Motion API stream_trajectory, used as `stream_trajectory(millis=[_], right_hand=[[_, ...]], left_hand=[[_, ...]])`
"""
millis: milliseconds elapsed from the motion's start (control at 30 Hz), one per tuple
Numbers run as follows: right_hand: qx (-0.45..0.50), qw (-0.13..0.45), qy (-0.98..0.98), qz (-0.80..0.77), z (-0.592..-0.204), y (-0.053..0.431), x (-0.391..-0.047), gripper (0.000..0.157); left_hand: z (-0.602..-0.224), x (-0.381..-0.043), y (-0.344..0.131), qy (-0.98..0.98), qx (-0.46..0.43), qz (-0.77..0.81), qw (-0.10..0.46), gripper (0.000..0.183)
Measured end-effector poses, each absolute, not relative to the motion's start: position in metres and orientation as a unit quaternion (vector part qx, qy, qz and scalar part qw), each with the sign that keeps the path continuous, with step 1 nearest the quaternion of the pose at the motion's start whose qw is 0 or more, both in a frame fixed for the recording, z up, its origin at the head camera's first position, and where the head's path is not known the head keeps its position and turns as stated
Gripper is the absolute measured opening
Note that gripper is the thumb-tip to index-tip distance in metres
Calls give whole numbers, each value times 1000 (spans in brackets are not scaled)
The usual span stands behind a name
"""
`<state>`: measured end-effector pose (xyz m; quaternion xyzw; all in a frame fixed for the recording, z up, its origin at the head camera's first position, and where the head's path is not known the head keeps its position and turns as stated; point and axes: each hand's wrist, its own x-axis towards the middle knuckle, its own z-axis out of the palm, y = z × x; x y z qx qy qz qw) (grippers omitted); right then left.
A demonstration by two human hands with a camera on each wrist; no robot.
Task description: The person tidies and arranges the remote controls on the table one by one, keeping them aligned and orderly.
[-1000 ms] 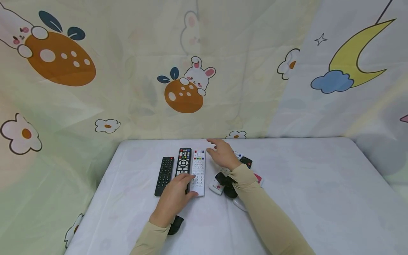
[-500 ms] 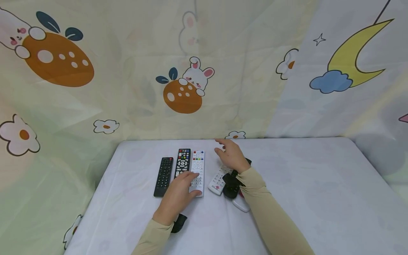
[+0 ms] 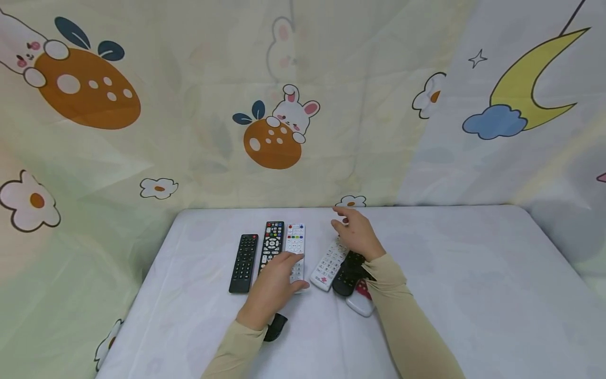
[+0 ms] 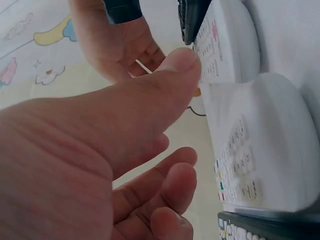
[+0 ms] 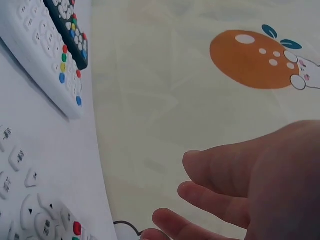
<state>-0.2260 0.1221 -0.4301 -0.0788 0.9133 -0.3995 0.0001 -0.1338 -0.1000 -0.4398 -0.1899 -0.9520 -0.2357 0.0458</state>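
My left hand [image 3: 272, 288] hovers over a white remote control [image 3: 295, 243] in the head view, hiding its lower part. Its thumb and fingers are spread apart; the left wrist view shows nothing between them, with the white remote's keypad [image 4: 240, 160] alongside. My right hand [image 3: 359, 235] is above the upper end of a slanted white remote control [image 3: 326, 269], fingers loosely bent and holding nothing. Beside that remote lies a slanted black remote control [image 3: 344, 279], partly hidden by the right wrist.
Left of the white remote stand a black remote with coloured buttons [image 3: 272, 239] and a slimmer black remote [image 3: 244, 263], roughly parallel. A white-and-red object [image 3: 361, 304] shows partly under the right sleeve. The white table [image 3: 473, 273] meets a printed cloth backdrop [image 3: 199, 131].
Both hands have drifted right; the right hand has uncovered more of the slanted white and black remotes. The left hand has slid across the upright white remote. The remotes stay in place.
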Motion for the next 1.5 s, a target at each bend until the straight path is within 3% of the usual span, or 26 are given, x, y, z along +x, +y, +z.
stream_trajectory(millis=[633,1500], right_hand=[[-60,4,926,-372,-437,136,-229,47],[-32,71,950,-303,-451,149,-237,48]], left_hand=[[-435,-139,-73,-953,-164,-254,-19,63],[-451,-139,-61,-964,-196,-181,9,63]])
